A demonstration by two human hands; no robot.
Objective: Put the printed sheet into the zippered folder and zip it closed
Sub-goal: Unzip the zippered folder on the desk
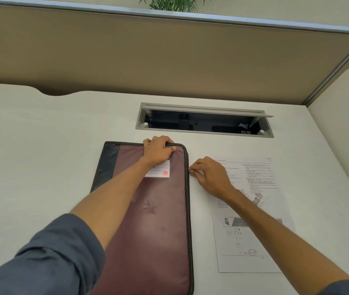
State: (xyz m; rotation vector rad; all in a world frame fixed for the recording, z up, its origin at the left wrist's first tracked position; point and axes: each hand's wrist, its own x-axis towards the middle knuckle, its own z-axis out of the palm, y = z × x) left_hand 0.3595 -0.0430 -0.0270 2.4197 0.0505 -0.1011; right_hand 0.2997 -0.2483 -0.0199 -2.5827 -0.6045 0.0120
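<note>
A maroon zippered folder (156, 220) with a black spine and a white label lies flat on the white desk, its zipper running along the top and right edges. My left hand (157, 151) grips the folder's far top edge near the right corner. My right hand (208, 176) pinches the zipper pull at the folder's right edge, just below the top corner. The printed sheet (252, 237) lies flat on the desk to the right of the folder, partly under my right hand and forearm.
A grey cable hatch (203, 133) stands open in the desk just beyond the folder. A tan partition wall (169, 56) closes the back of the white desk (41, 145). A second partition runs along the right side.
</note>
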